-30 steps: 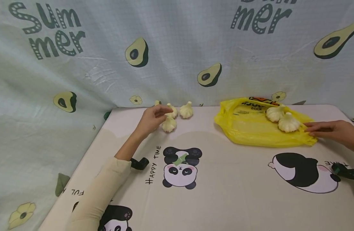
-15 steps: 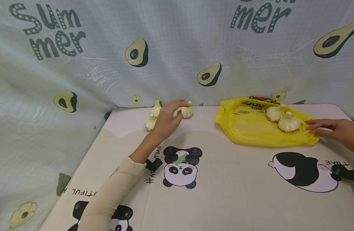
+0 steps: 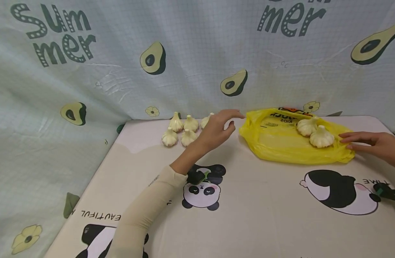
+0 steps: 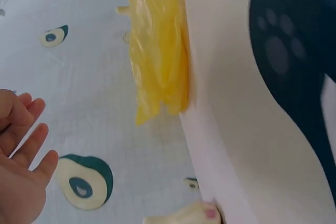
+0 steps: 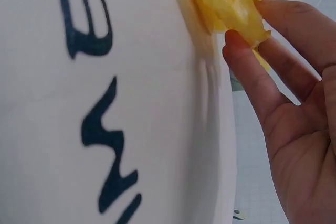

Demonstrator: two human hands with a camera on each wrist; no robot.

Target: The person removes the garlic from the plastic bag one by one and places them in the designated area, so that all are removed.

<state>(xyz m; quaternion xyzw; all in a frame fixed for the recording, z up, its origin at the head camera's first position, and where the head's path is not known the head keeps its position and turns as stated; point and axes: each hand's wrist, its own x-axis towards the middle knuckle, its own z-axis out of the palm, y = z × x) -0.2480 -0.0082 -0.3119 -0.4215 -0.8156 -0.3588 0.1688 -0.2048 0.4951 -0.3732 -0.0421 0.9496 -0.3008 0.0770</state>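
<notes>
A yellow plastic bag [image 3: 275, 143] lies flattened on the table, with two garlic bulbs [image 3: 322, 137] sitting on its right part. My right hand [image 3: 376, 145] pinches the bag's right end; the right wrist view has the bag's crumpled corner [image 5: 236, 9] between thumb and fingers. My left hand [image 3: 218, 130] hovers between the bag's left end and several garlic bulbs [image 3: 169, 137] grouped at the back left. It holds nothing, and its fingers [image 4: 31, 148] are loosely bent in the left wrist view. One bulb of the group is partly hidden behind this hand.
A pale cloth with panda prints covers the table [image 3: 249, 215]. Right behind its back edge hangs a curtain [image 3: 191, 53] printed with avocados and lettering. Each wrist carries a dark camera mount [image 3: 389, 192].
My left hand has moved right, away from the group of garlic bulbs and toward the bag, uncovering several bulbs. The right hand stays at the bag's end, almost still.
</notes>
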